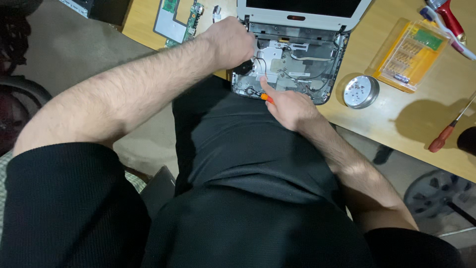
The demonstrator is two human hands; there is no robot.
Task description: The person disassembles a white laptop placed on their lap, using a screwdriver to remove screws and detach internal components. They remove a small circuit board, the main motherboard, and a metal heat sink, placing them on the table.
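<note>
Hands closed: left (230, 42) on laptop chassis (290, 64), right (290, 109) around orange screwdriver (267, 98).

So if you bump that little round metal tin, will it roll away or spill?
The round metal tin sits flat and low on the wooden table, so it would probably slide, not roll or tip. It has no lid on and seems to hold tiny bits, maybe screws; a hard knock might scatter them. It looks light.
</note>
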